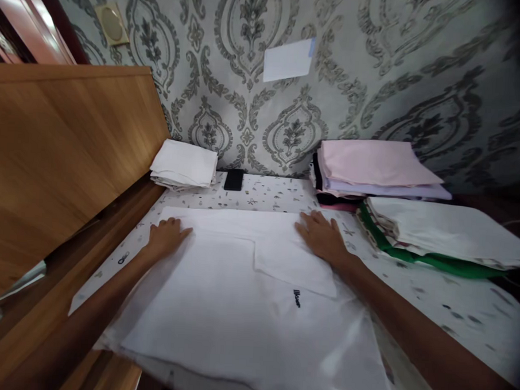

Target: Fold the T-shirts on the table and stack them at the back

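A white shirt [212, 296] with a small dark print lies spread in front of me, a sleeve-like flap folded across its upper part. Its near edge hangs over the table's front, and the lower right part looks shiny and partly see-through. My left hand [165, 237] rests on the shirt's far left corner, thumb stretched out and fingers slightly bent. On the far right corner, my right hand [321, 235] lies palm down with its fingers spread. Neither hand grips the cloth, as far as I can see.
A folded white stack [186, 163] and a black phone-like object [233, 180] lie near the wall. To the right are a pile topped with pink cloth [373, 162] and a white-and-green pile [448, 232]. A wooden panel [72, 146] bounds the left side of the patterned tabletop [268, 193].
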The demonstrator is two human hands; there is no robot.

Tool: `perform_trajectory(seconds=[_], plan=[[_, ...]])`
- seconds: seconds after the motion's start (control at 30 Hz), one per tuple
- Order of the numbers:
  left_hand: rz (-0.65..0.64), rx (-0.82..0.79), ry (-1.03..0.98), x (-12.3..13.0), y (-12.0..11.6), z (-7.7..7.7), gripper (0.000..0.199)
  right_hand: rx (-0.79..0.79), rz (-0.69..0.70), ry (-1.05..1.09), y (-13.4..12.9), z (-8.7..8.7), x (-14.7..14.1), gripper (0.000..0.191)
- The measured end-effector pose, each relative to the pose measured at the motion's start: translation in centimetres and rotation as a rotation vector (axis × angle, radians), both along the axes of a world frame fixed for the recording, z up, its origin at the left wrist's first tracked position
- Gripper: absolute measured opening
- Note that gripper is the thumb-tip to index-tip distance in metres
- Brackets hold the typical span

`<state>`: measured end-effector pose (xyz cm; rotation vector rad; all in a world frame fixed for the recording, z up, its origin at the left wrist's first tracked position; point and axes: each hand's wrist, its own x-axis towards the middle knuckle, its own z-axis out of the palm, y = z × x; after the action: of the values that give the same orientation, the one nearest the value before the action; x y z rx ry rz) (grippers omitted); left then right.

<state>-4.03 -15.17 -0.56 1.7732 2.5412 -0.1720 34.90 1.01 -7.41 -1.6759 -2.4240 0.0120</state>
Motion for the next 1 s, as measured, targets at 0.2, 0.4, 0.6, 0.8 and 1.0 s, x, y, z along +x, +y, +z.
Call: perform_trajectory(seconds=[0.2, 0.4, 0.6, 0.8, 1.0], plan=[[-0.183, 0.119, -0.188, 1.7, 4.4, -1.4, 0.063, 0.051, 0.100, 0.006, 0.5, -0.1, -1.7, 0.052], [-0.110, 0.068, -0.210, -3.3, 5.9, -4.0, 0.066, 0.061, 0.035, -0.035, 0.9, -2.2, -1.2, 0.059], [-0.021, 0.212, -0.097, -9.1, 4.8, -3.9, 0.050, 0.092, 0.040, -0.055, 0.9, -2.5, -1.0, 0.061], [0.082, 0.302, -0.038, -9.5, 5.9, -3.1, 0.042, 0.055, 0.017, -0.061, 0.7, -2.1, -1.3, 0.063], [0.214, 0.278, -0.012, -9.0, 6.6, -2.9, 0.039, 0.039, 0.006, -0.078, 0.3, -1.6, -1.5, 0.064]])
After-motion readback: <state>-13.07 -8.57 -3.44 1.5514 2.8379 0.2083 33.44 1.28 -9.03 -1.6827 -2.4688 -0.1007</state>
